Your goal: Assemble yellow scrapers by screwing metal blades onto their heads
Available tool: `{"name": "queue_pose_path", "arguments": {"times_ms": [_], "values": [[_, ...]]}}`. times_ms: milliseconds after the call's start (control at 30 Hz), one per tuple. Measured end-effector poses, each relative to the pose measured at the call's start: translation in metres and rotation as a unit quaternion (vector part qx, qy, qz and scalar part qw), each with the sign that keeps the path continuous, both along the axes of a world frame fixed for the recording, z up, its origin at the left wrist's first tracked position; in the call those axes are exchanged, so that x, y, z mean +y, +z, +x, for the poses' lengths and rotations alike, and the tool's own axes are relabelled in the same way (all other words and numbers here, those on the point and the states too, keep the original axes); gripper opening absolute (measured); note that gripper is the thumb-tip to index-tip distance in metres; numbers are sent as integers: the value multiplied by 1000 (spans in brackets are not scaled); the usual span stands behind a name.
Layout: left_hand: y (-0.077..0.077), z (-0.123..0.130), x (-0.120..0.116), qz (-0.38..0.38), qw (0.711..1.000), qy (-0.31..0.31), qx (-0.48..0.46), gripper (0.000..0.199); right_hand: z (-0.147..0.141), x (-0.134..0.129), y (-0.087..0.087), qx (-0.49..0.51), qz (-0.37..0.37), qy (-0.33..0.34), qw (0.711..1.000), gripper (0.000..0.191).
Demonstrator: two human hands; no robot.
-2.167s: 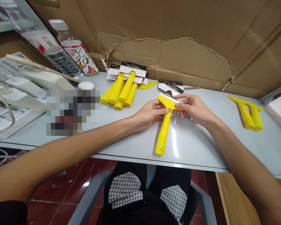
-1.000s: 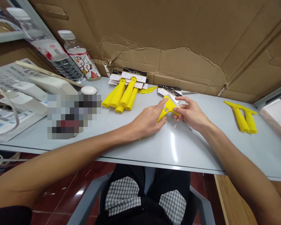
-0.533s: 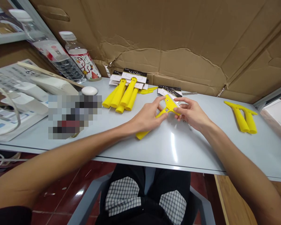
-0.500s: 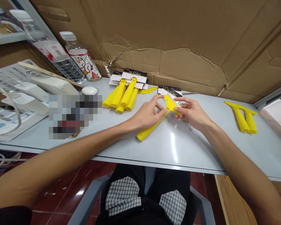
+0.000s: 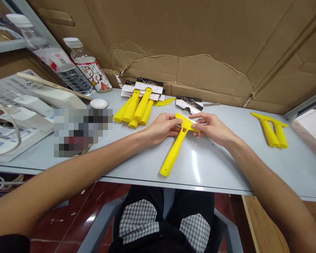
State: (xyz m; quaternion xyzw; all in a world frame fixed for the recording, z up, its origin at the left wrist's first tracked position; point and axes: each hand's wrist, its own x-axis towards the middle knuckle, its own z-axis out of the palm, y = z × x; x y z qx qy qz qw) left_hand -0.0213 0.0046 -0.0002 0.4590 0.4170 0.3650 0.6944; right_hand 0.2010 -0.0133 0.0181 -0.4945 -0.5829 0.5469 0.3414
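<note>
A yellow T-shaped tool (image 5: 173, 151) is held by its wide head, its handle slanting down toward the table's front edge. My left hand (image 5: 164, 128) grips the left end of the head, thumb on top. My right hand (image 5: 210, 127) pinches the right end between thumb and fingers. Just behind the tool lie black-and-white cards (image 5: 189, 102). Several yellow handles (image 5: 133, 107) with printed cards are piled left of my hands. Two yellow pieces (image 5: 272, 133) rest together at the right.
Two plastic bottles (image 5: 91, 68) stand at the back left. A white oval object (image 5: 99, 103) and a pixelated patch are nearer. White packages (image 5: 50, 95) fill the left. A cardboard wall (image 5: 200, 42) borders the grey table (image 5: 226, 175). Small bits lie near my right hand.
The yellow tool has turned so its handle points more toward me, and its head has moved slightly left and down. My left hand has shifted back with it; both hands still hold it.
</note>
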Motion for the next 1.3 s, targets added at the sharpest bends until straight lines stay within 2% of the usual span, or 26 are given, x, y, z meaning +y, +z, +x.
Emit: {"name": "queue_pose_path", "arguments": {"times_ms": [267, 567, 867, 1100, 1300], "values": [[7, 3, -9, 14, 1000, -13, 3, 12, 1, 2, -1, -47, 30, -23, 998, 16], [4, 4, -8, 6, 1000, 27, -4, 8, 0, 1, -1, -34, 3, -28, 999, 15], [9, 4, -17, 35, 999, 8, 15, 9, 3, 3, -2, -29, -4, -69, 997, 13], [7, 4, -16, 46, 999, 16, 11, 11, 5, 3, -2, -16, 34, -46, 998, 20], [4, 2, -15, 58, 998, 12, -10, 15, 4, 1, 3, -52, 66, -33, 996, 31]]}}
